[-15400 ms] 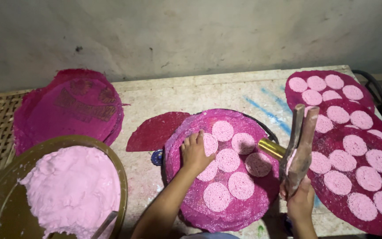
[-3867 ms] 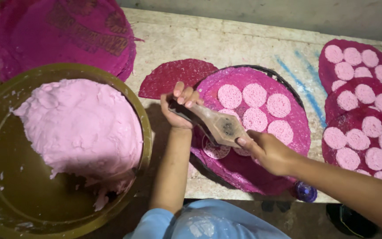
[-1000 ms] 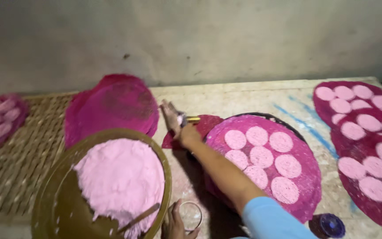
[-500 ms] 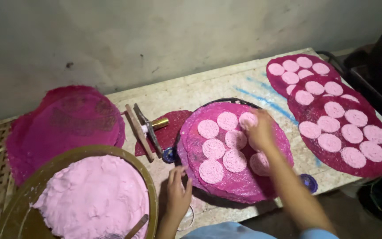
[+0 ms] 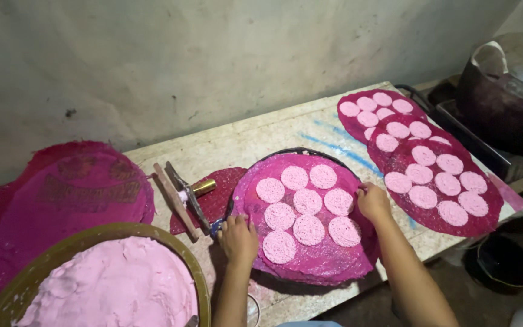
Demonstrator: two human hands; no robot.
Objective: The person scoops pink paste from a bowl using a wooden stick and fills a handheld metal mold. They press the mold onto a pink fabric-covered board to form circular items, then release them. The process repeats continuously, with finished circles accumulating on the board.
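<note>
Both hands (image 5: pixel 239 237) on magenta mat (image 5: pixel 316 260)

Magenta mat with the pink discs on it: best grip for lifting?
Probably two-handed, by the bare rim of the loaded mat, from opposite sides, as the left hand and right hand sit now. It looks thin and floppy, and discs fill the middle.

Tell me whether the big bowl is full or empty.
Full: the big bowl holds pink dough heaped nearly to its rim.
</note>
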